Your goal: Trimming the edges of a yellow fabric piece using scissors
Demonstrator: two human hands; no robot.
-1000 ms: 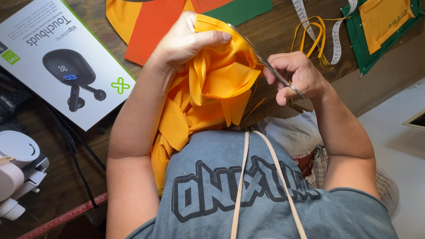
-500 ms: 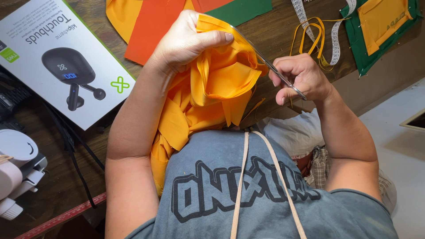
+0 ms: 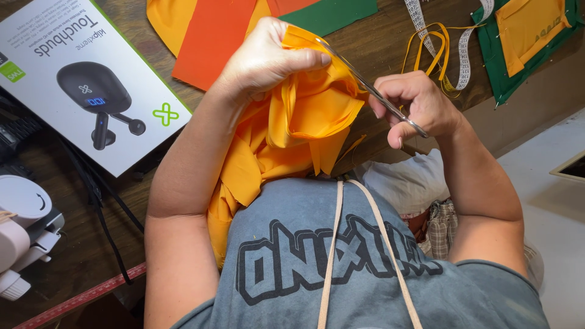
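- Orange fabric (image 3: 292,128) is bunched over the lap, its top edge pinched by the left hand (image 3: 265,58), fingers pressed together.
- Scissors (image 3: 365,85) are gripped in the right hand (image 3: 417,103), fingers curled shut through the handles.
- Blades' long axis runs up-left; tips meet the fabric edge beside the left fingers.
- Worktop (image 3: 384,36) lies beyond.

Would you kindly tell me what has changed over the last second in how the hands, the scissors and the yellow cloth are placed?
Very little. The right hand with the scissors has shifted slightly, the blades staying at the top edge of the yellow cloth. The left hand keeps its grip on the bunched cloth. Nothing was taken up or let go; the white box and tape measure lie as before.
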